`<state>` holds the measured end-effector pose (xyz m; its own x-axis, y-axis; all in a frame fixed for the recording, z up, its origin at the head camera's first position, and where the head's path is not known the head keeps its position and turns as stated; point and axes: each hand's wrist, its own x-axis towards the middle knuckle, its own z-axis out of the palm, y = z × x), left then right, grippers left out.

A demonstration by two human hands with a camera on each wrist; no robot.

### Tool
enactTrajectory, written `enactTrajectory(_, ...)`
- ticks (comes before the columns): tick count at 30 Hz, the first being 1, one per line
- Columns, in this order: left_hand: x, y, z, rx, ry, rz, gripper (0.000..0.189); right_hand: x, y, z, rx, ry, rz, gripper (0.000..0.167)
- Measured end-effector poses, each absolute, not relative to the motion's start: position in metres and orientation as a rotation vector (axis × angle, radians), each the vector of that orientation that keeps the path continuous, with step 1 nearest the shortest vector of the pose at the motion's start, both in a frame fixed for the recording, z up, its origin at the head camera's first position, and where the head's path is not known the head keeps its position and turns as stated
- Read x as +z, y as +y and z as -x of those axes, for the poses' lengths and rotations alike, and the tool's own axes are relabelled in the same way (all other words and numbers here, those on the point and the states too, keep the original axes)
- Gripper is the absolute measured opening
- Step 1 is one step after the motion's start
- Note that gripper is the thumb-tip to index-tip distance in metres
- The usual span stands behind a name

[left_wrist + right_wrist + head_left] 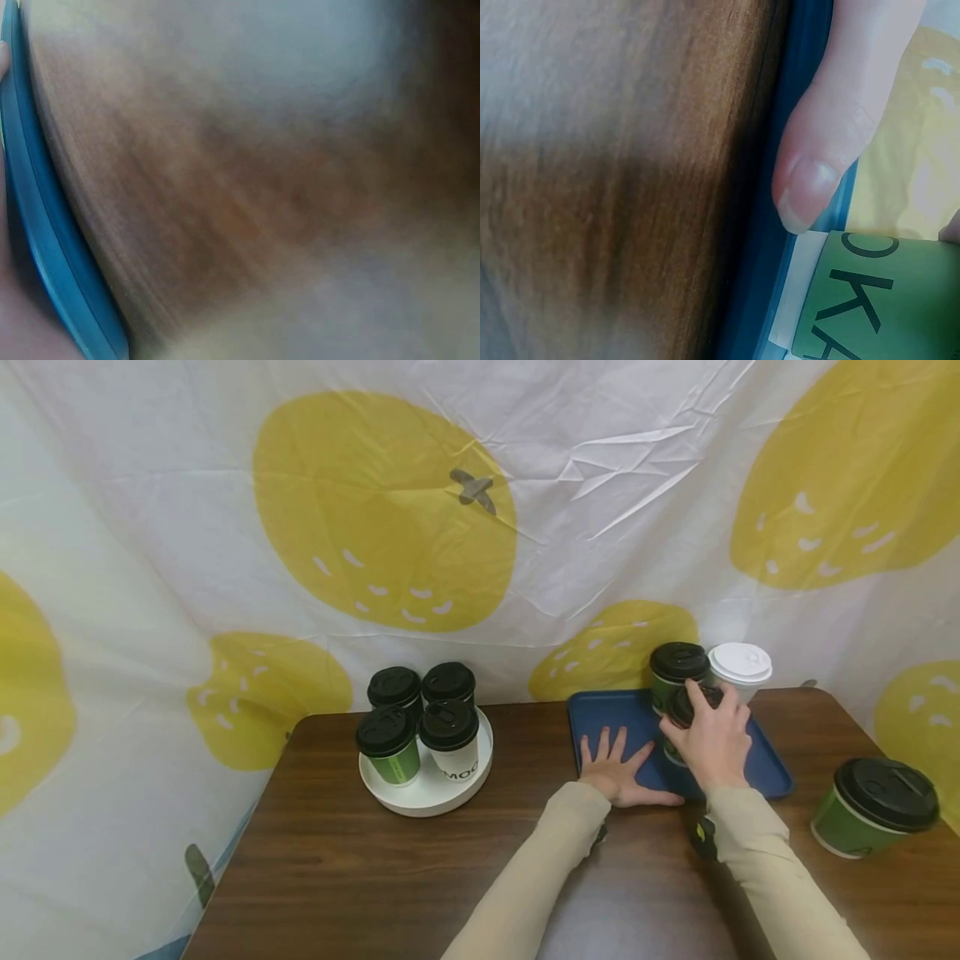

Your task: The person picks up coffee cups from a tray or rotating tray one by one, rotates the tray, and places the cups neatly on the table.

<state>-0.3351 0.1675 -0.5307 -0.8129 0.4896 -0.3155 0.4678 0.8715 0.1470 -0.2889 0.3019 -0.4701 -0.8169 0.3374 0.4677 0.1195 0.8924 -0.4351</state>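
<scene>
Right grip (712,747): fingers and thumb curled, pinching a green cup (673,755) about its black lid (682,707); left grip (617,772): fingers spread, laid over the near left side of a blue tray (641,717). Location of held cup: at the tray, in front of 1 black-lidded cup (678,662) and 1 white-lidded cup (741,664); whether its base is raised, cannot tell. Handling, by judgement: light if empty, contents hidden; wall probably stiff paper, liable to dent under a hard squeeze; lid probably smooth plastic, slippery, apt to pop off if it alone takes the load. Best hold: green wall just under the lid, thumb opposing fingers. Head view only: wider layout, with 4 lidded cups (448,727) on a round white tray (423,811). Right wrist view only: dark letters O, K, A on the green wall, plus close detail of a thumb (817,150), apparently the left grip's, at the blue tray's front rim, just beside the cup. Left wrist view: blue rim and blurred tabletop (187,210); cup absent.
</scene>
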Motion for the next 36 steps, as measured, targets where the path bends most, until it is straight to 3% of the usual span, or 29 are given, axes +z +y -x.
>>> enactTrajectory(36,-0.527,0.167,0.334,0.125,2.676,-0.72,0.1,-0.469,0.301,0.266,0.509,-2.485,0.301,0.068)
